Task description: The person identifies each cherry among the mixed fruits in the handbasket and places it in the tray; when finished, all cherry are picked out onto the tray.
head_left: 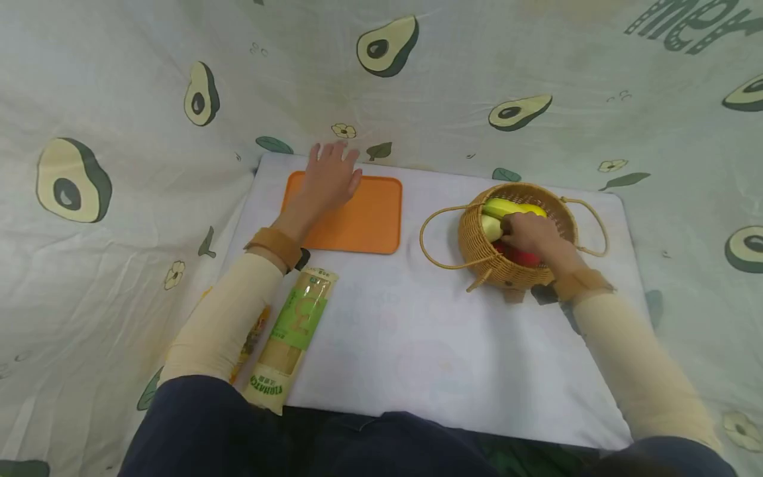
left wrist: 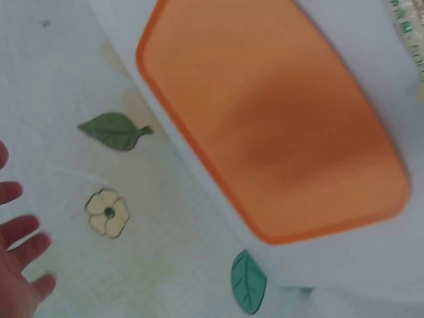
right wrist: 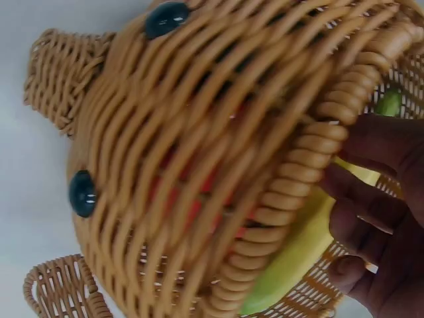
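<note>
Navy clothing [head_left: 193, 424] sits nearest me, cream sleeves [head_left: 217, 324] running fwd from it. Long pack [head_left: 295, 334] lies on the white cloth [head_left: 393, 331] just beside the L sleeve; an orange-yellow pack [head_left: 253, 341] is partly hidden by that sleeve. L hand [head_left: 330, 180] hangs over the orange tray [head_left: 369, 218], fingers spread wide, tips past its far edge, nothing held that I can see. R hand [head_left: 533, 235] is down in the basket [head_left: 473, 242] on the R side, fingers bent among the pcs: yellow-green one [head_left: 499, 207], pale one [head_left: 491, 228], red one [head_left: 527, 257]. Can't tell if I've got a pinch on any; R wrist view puts my fingers right by the yellow-green one, contact unclear. Step in hand, I'd say: getting a pc out, prob. early. Next move calls for a sure grip on one pc, then straight up, knuckles clear of the rim [right wrist: 291, 177].
</note>
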`<state>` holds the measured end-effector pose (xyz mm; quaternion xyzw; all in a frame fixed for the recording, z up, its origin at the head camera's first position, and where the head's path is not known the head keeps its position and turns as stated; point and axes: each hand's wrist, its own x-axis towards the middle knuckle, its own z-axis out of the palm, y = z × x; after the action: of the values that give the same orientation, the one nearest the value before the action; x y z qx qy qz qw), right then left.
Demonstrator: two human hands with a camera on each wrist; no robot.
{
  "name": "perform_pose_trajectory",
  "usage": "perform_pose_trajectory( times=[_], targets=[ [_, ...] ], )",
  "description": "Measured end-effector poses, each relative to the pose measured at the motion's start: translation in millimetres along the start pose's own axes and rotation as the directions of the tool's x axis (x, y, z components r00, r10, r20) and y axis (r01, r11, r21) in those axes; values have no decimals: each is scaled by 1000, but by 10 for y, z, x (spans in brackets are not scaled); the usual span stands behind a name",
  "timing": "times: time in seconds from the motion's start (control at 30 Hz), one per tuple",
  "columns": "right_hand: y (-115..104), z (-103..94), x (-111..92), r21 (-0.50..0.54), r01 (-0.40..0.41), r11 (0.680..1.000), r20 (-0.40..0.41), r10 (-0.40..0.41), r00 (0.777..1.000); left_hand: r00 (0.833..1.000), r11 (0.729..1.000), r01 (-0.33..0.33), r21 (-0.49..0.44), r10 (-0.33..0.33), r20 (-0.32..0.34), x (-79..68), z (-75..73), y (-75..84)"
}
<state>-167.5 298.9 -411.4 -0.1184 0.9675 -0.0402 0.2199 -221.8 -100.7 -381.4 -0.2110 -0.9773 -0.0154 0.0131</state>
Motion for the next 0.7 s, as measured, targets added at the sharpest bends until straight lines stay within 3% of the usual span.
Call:
perform_pose_trajectory(
  times=[0.13, 0.3, 0.47, 0.7],
  targets=[
    [27, 60, -29, 10, -14, 1000, 13, 14, 1000, 990, 992, -121, -31, 119, -76, -194, 285, 36],
    [69, 161, -37, 21, -31, 999, 95, 29, 995, 989, 988, -148, -55, 146, -38, -340, 510, 69],
    [85, 210, -32, 10, -43, 999, 72, 43, 997, 995, 992, -100, -83, 100, -3, -345, 495, 91],
    [126, 133, -78, 21, -85, 996, -44, 86, 995, 993, 993, -70, -91, 61, -100, -280, 372, 99]
  ],
)
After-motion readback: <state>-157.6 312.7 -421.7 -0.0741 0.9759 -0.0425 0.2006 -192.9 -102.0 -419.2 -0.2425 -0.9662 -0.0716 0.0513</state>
